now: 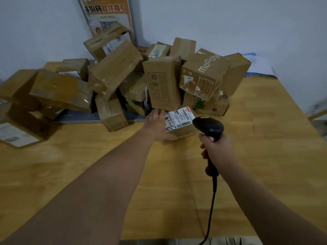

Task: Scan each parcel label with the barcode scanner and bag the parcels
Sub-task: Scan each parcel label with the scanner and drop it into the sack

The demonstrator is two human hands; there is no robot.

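The premises were a parcel-handling room: taped cardboard parcels lay heaped on a wooden desk, shipping labels showed, and a corded barcode scanner was present.

Left hand outstretched, fingers straight; right hand grips the scanner.
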